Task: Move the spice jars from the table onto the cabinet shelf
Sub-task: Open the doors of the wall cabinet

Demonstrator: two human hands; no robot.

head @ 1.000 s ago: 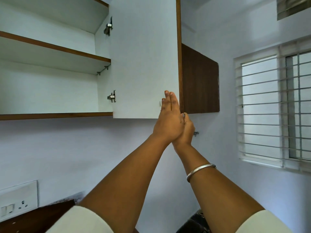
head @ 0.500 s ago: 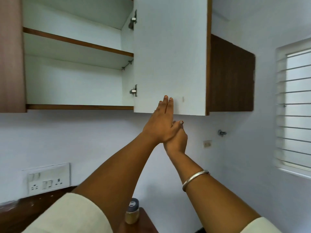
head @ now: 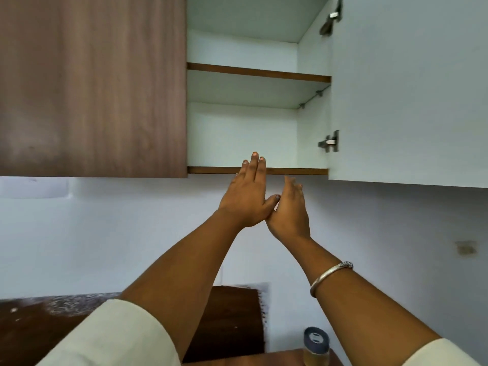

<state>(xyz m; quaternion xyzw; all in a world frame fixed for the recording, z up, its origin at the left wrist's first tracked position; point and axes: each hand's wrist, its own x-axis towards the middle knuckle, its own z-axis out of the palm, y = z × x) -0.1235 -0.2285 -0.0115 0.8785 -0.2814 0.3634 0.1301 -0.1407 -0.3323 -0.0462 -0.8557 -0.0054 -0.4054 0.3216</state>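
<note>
My left hand (head: 244,200) and right hand (head: 289,212) hang empty, fingers loosely spread, below the white cabinet shelf (head: 257,170). The glass spice jar with a dark lid (head: 316,346) stands on the brown wooden desk (head: 229,320). It is probably light, smooth and breakable, so I'd grip around its body.

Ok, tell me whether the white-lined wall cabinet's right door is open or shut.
Open: the white door is swung outward, exposing its hinges and two bare shelves.

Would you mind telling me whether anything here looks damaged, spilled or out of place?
The wall has a brownish scuff on the right, and the dark table shows whitish speckling along its back edge. The cabinet shelf holds nothing visible.
</note>
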